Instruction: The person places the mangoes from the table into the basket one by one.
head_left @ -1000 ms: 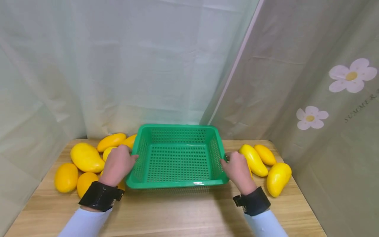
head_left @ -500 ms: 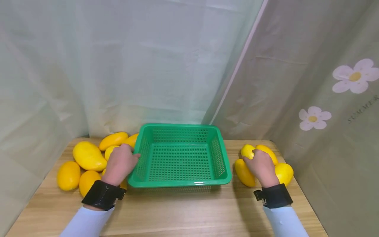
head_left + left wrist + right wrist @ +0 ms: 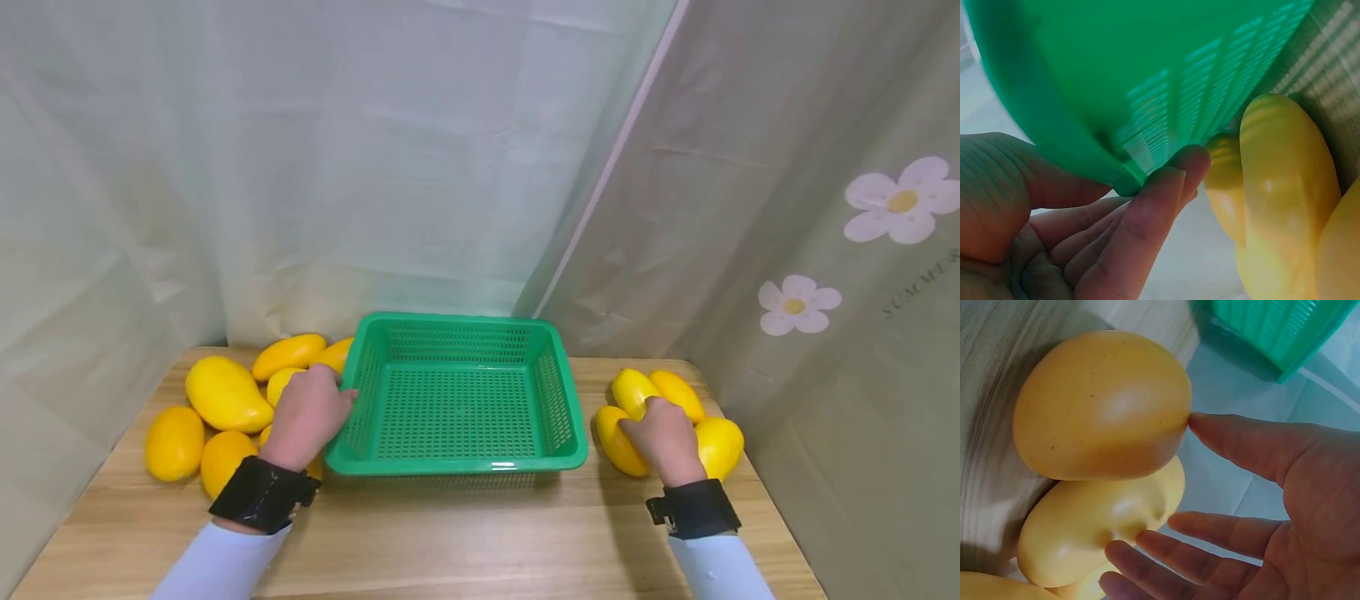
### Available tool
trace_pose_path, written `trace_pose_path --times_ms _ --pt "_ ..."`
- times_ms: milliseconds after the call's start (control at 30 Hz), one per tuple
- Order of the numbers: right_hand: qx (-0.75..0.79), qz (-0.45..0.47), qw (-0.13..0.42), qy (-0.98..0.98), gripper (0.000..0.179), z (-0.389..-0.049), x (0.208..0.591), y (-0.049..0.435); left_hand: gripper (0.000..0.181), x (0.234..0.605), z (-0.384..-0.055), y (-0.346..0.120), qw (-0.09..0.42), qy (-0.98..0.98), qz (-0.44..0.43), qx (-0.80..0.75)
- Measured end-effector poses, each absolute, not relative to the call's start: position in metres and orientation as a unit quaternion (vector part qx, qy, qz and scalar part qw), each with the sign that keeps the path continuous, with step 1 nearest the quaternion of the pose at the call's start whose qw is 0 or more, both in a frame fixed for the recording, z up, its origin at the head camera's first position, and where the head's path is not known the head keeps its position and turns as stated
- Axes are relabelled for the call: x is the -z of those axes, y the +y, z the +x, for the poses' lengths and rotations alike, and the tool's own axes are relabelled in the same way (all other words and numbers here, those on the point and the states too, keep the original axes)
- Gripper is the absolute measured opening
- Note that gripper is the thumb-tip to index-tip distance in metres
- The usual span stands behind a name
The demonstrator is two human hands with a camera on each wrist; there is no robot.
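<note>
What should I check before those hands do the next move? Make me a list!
1. Green basket open side up: ok.
2. Room in the basket: ok, no fruit lies inside.
3. Left hand holding the basket: ok, it pinches the rim.
4. Right hand gripping the orange-yellow fruit: not ok, it touches at most and isn't wrapped around.
5. That fruit real or pretend: cannot tell.

A wood-grain table (image 3: 465, 546) bears a green perforated plastic basket (image 3: 457, 467), with yellow mangoes (image 3: 227, 395) clustered at its left and four more mangoes (image 3: 721, 446) (similarly yellow) at its right.
</note>
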State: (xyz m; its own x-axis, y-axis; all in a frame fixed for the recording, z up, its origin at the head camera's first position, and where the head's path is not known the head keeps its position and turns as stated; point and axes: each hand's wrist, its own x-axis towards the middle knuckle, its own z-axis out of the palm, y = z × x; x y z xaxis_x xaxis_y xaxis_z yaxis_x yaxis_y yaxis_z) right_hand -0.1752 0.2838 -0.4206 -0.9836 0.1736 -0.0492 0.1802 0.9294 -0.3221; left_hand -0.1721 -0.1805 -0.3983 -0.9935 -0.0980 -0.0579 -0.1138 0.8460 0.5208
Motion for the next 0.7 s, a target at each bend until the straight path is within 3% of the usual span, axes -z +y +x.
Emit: trace_pose_path --times_ms 367,700 --pt "0.139 0.099 0.005 0.985 0.060 -0.171 0.432 0.275 0.026 0.399 -0.171 -0.180 0.009 0.962 -0.050 -0.270" --pt "0.150 0.096 0.042 0.983 0.051 -0.170 0.440 0.267 0.026 0.398 -0.170 -0.180 0.006 0.962 -0.056 -0.269"
